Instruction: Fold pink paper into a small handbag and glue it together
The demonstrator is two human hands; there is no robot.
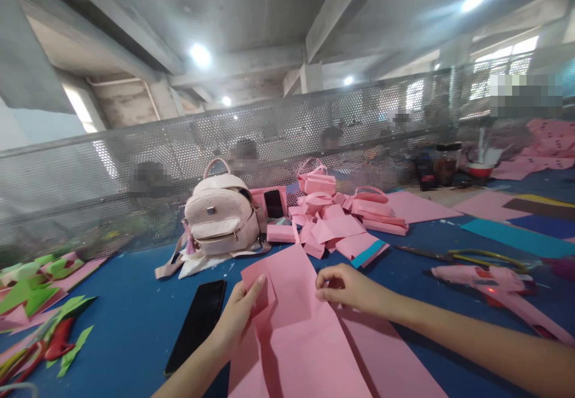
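A person's two bare hands are at a pink sheet (294, 290), which is nearer the person than the pale backpack (224, 206) and to the backpack's right. The left hand (242, 302) is clamped on the sheet's left side, thumb on top. The right hand (348, 287) has its thumb and forefinger curled close together at the opposite edge; from here I cannot tell whether they grip the paper. A second sheet (386, 350) lies partly beneath the first. A black phone (197, 320) lies flat on the blue surface (139, 302), in front of the backpack. Another phone (274, 204) stands upright just right of the backpack. Beyond it on that side is a heap of folded pink pieces (339, 227). Well to the backpack's right lie yellow-handled scissors (444, 257) and a pink glue gun (489, 281) showing a red light. Left of the backpack are green scraps (36, 293). A mesh screen (193, 146) runs behind the backpack.
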